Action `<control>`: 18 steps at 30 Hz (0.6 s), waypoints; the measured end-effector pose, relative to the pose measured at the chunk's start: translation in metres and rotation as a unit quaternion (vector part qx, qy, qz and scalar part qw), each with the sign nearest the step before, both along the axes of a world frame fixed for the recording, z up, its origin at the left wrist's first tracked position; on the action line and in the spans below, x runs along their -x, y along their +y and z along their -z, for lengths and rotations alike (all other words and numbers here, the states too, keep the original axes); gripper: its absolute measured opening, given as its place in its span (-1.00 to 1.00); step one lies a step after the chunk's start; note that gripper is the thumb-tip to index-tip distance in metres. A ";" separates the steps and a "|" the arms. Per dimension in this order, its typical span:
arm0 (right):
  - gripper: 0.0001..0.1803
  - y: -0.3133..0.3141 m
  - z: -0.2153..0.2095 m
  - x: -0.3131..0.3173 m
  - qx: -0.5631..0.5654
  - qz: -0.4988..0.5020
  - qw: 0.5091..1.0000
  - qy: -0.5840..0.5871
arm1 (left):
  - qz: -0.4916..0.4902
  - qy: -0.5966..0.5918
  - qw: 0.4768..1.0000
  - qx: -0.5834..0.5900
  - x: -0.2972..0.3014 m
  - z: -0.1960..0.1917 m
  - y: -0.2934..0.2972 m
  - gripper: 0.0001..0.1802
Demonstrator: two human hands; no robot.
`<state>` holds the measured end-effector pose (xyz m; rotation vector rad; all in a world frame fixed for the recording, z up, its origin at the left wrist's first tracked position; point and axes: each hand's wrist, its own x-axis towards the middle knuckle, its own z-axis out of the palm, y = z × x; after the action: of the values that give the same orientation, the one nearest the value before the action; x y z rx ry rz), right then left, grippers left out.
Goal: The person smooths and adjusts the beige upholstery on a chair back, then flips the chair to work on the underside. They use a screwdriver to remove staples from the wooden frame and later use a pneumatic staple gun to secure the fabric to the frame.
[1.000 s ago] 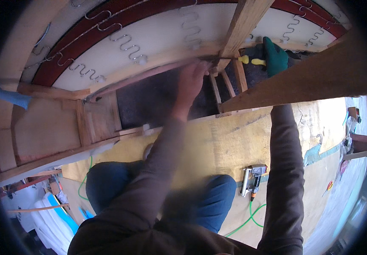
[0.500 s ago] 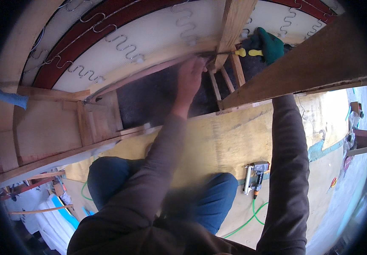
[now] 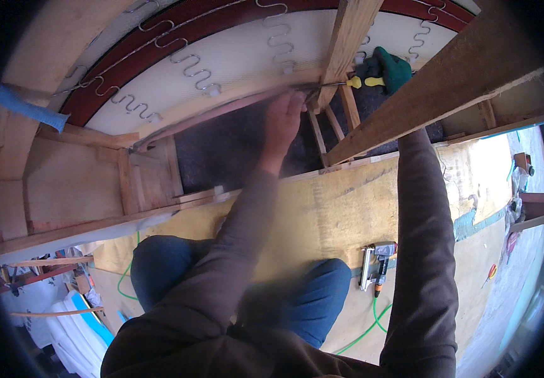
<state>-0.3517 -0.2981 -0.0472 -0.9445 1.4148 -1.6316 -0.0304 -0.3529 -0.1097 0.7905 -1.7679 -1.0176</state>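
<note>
My left hand [image 3: 283, 120] is bare and reaches up to the lower edge of the pale backing fabric [image 3: 234, 69], beside a wooden post [image 3: 347, 38]. Its fingers are bent in at that edge; what they pinch is hidden. In a dark green glove, my right hand [image 3: 393, 70] is closed round a yellow-handled screwdriver [image 3: 354, 82]. The tool's thin shaft points left across the post toward my left fingertips, and its tip cannot be made out. Zigzag wire springs [image 3: 193, 63] and a dark red band [image 3: 203, 22] run along the fabric.
A broad wooden board [image 3: 436, 94] slants over my right forearm. The timber frame's front rail [image 3: 152, 214] crosses below my hands. A nail gun [image 3: 379, 264] with a green hose [image 3: 376, 315] lies right of my knees. A blue cloth strip [image 3: 33, 107] hangs at left.
The view has shifted slightly, showing more of the slanted board's underside. My right hand and the screwdriver sit a little further left in the picture; both hands keep their grip.
</note>
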 end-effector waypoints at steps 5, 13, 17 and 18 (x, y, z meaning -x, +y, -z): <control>-0.57 0.002 0.002 -0.003 -0.021 0.035 0.999 0.007 | -0.017 -0.020 0.999 0.045 0.000 0.001 0.001 -0.60; -0.48 0.042 0.002 -0.001 -0.011 0.082 0.996 0.034 | 0.012 -0.012 1.000 -0.001 -0.001 0.006 -0.007 -0.57; -0.44 0.119 -0.007 0.008 0.004 0.173 0.974 0.148 | 0.027 0.063 0.997 -0.029 -0.005 0.008 0.005 -0.54; -0.43 0.154 -0.006 0.004 -0.017 0.181 0.969 0.166 | 0.017 0.099 0.985 -0.139 -0.006 0.006 0.005 -0.54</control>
<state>-0.3555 -0.1438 -0.0412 -1.0187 1.9293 -1.7579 -0.0244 -0.3474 -0.1160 0.7995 -1.4931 -1.3383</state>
